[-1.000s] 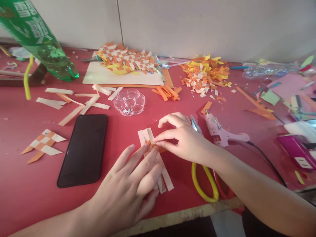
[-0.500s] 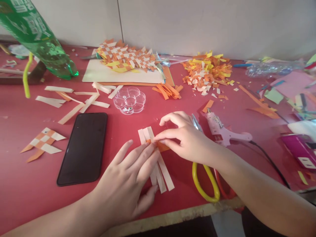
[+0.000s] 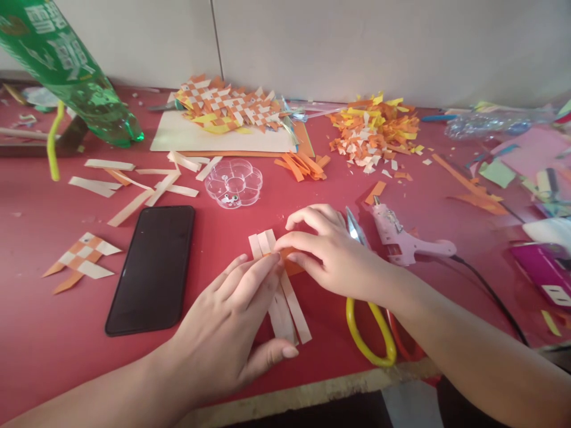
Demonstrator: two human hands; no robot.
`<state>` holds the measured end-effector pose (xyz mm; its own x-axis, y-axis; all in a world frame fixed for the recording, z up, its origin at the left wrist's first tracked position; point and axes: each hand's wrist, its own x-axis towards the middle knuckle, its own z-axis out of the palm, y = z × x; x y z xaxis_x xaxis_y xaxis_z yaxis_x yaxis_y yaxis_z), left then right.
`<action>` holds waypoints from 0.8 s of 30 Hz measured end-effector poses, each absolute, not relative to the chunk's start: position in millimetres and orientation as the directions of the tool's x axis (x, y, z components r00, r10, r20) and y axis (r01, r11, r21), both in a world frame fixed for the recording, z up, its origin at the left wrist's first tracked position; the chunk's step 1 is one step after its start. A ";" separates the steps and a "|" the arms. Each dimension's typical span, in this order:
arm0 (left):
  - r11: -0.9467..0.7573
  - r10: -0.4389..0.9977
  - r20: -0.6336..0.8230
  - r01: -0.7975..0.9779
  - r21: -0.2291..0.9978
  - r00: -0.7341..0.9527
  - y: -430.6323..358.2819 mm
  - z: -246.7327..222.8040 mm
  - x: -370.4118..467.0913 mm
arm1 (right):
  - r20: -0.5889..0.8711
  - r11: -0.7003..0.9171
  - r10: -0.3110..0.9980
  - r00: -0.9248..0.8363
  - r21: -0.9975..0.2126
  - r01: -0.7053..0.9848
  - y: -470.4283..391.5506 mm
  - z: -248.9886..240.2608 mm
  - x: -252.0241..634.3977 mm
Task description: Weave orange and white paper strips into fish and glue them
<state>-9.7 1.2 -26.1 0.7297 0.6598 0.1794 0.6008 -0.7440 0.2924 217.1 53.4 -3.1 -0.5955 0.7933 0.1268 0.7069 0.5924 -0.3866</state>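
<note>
Several cream paper strips (image 3: 296, 306) lie side by side on the red table, crossed near their upper part by an orange strip (image 3: 294, 263). My left hand (image 3: 241, 309) rests over the left side of the strips, its fingertips on the crossing and its thumb stretched out over their lower ends. Bent over the orange strip from the right, my right hand (image 3: 334, 249) has its fingertips at the crossing, thumb and index finger close together on the paper. The fingers hide the crossing itself.
A black phone (image 3: 151, 270) and a woven paper fish (image 3: 84, 254) lie left. Scissors (image 3: 372, 333) and a pink glue gun (image 3: 401, 238) are at right. Behind are a clear flower-shaped tray (image 3: 234, 184), a green bottle (image 3: 89, 89), woven fish (image 3: 232, 104) and paper scraps (image 3: 375, 128).
My left hand's fingers have drawn closer together and its thumb has stretched right, over the strips' lower ends. My right hand has shifted slightly left. The lower strip ends have moved a little left.
</note>
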 end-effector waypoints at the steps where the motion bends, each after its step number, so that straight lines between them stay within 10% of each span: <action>1: -0.748 0.659 0.204 0.602 0.279 0.724 1.4 -26.3 -9.6 | 0.127 0.595 0.791 -0.598 -0.388 0.704 53.4 -3.4 216.9; 12: -0.774 0.617 0.415 0.611 0.167 0.669 -3.6 -18.1 -11.5 | 0.158 0.627 0.765 -0.624 -0.399 0.669 55.5 -5.8 219.0; 16: -0.830 0.550 0.643 0.438 0.346 0.534 -4.2 -8.4 -23.3 | 0.257 0.692 0.703 -0.663 -0.462 0.555 57.6 -3.8 220.7; 24: -0.598 0.795 0.458 0.391 0.699 0.397 10.9 0.1 -20.2 | 0.230 0.827 0.534 -0.814 -0.345 0.445 53.8 -0.1 222.5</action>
